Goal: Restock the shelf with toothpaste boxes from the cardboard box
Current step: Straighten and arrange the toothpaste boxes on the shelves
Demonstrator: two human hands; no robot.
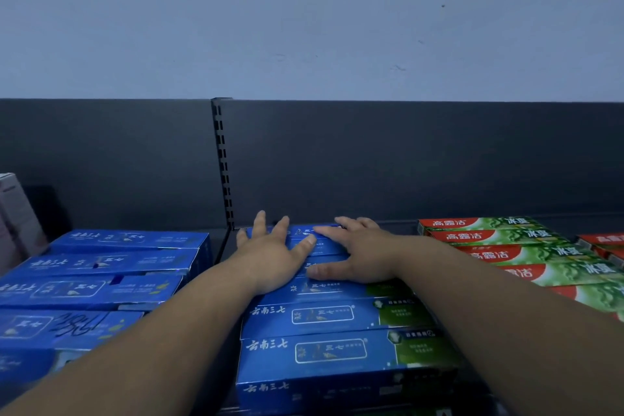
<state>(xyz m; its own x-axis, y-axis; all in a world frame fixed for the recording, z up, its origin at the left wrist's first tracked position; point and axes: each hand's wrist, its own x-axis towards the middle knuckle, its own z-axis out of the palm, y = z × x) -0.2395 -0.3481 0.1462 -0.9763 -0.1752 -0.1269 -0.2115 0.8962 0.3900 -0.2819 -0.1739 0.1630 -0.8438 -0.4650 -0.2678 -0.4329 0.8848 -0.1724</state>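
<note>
Toothpaste boxes, blue with a green end, lie flat in a row in the middle bay of the shelf, reaching back toward the dark back panel. Both hands rest palm-down on the far ones: the left hand with fingers spread, the right hand with fingers straight and thumb held wide. Past a slotted upright to the left sits another blue stack; to the right, red-and-green boxes; pale boxes at far left. Above the panel, a bluish-grey wall
</note>
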